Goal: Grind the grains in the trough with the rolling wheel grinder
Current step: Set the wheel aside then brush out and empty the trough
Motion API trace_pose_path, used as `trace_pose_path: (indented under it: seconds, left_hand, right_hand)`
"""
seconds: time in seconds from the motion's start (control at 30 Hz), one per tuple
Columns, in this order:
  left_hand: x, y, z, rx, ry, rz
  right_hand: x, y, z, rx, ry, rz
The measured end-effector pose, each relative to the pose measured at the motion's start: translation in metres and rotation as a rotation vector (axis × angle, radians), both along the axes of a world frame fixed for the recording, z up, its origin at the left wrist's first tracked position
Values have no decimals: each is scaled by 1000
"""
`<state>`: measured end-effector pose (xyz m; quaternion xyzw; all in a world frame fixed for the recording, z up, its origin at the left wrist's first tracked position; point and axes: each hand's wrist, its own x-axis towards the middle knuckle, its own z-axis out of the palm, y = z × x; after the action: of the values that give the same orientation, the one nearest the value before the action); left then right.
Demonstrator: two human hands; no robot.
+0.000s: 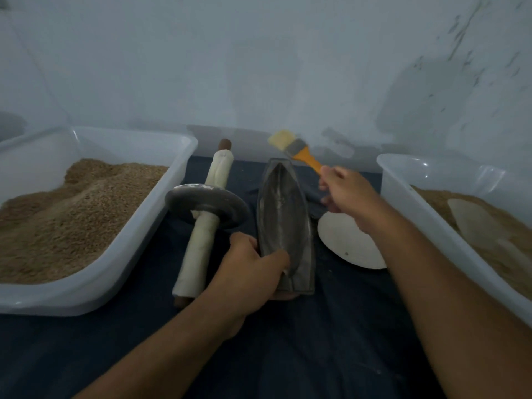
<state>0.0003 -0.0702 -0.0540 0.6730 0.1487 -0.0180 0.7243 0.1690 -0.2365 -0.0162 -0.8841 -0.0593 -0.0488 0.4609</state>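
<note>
The left hand (253, 272) grips the near end of the boat-shaped metal trough (283, 223), thumb hooked over its rim, on the dark cloth (331, 341). Just left lies the rolling wheel grinder (205, 207). Farther right, the right hand (345, 197) clasps a brush (299, 151) by its orange handle, bristles raised beyond the trough's far tip.

Grey boat-shaped trough (283, 223) beside disc-wheeled grinder (205, 208)
</note>
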Motion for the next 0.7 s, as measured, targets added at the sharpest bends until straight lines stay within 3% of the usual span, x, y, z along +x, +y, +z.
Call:
trace_pose_path:
  seconds: [0.1, 0.17, 0.23, 0.33, 0.4, 0.57, 0.7]
  left_hand:
    - [-4, 4, 4, -43, -1, -12]
    - [-11, 10, 6, 91, -16, -18]
    - [-22, 20, 9, 343, -97, -14]
    - [-35, 43, 9, 1005, -408, 154]
    - [-37, 54, 11, 1254, -467, 242]
    - [-34, 72, -2, 1463, -204, 249]
    - [-16, 81, -4, 1368, -70, 140]
  right_hand:
    - [-34, -44, 7, -352, 22, -114]
    - [-54, -66, 2, -547, 138, -170]
    - [-70, -77, -6, -658, 226, -212]
    - [-87, -82, -11, -735, 251, -208]
    - [-96, -82, -12, -779, 280, -197]
    - [-112, -77, -5, -677, 416, -186]
    - [-127, -73, 5, -881, 409, -161]
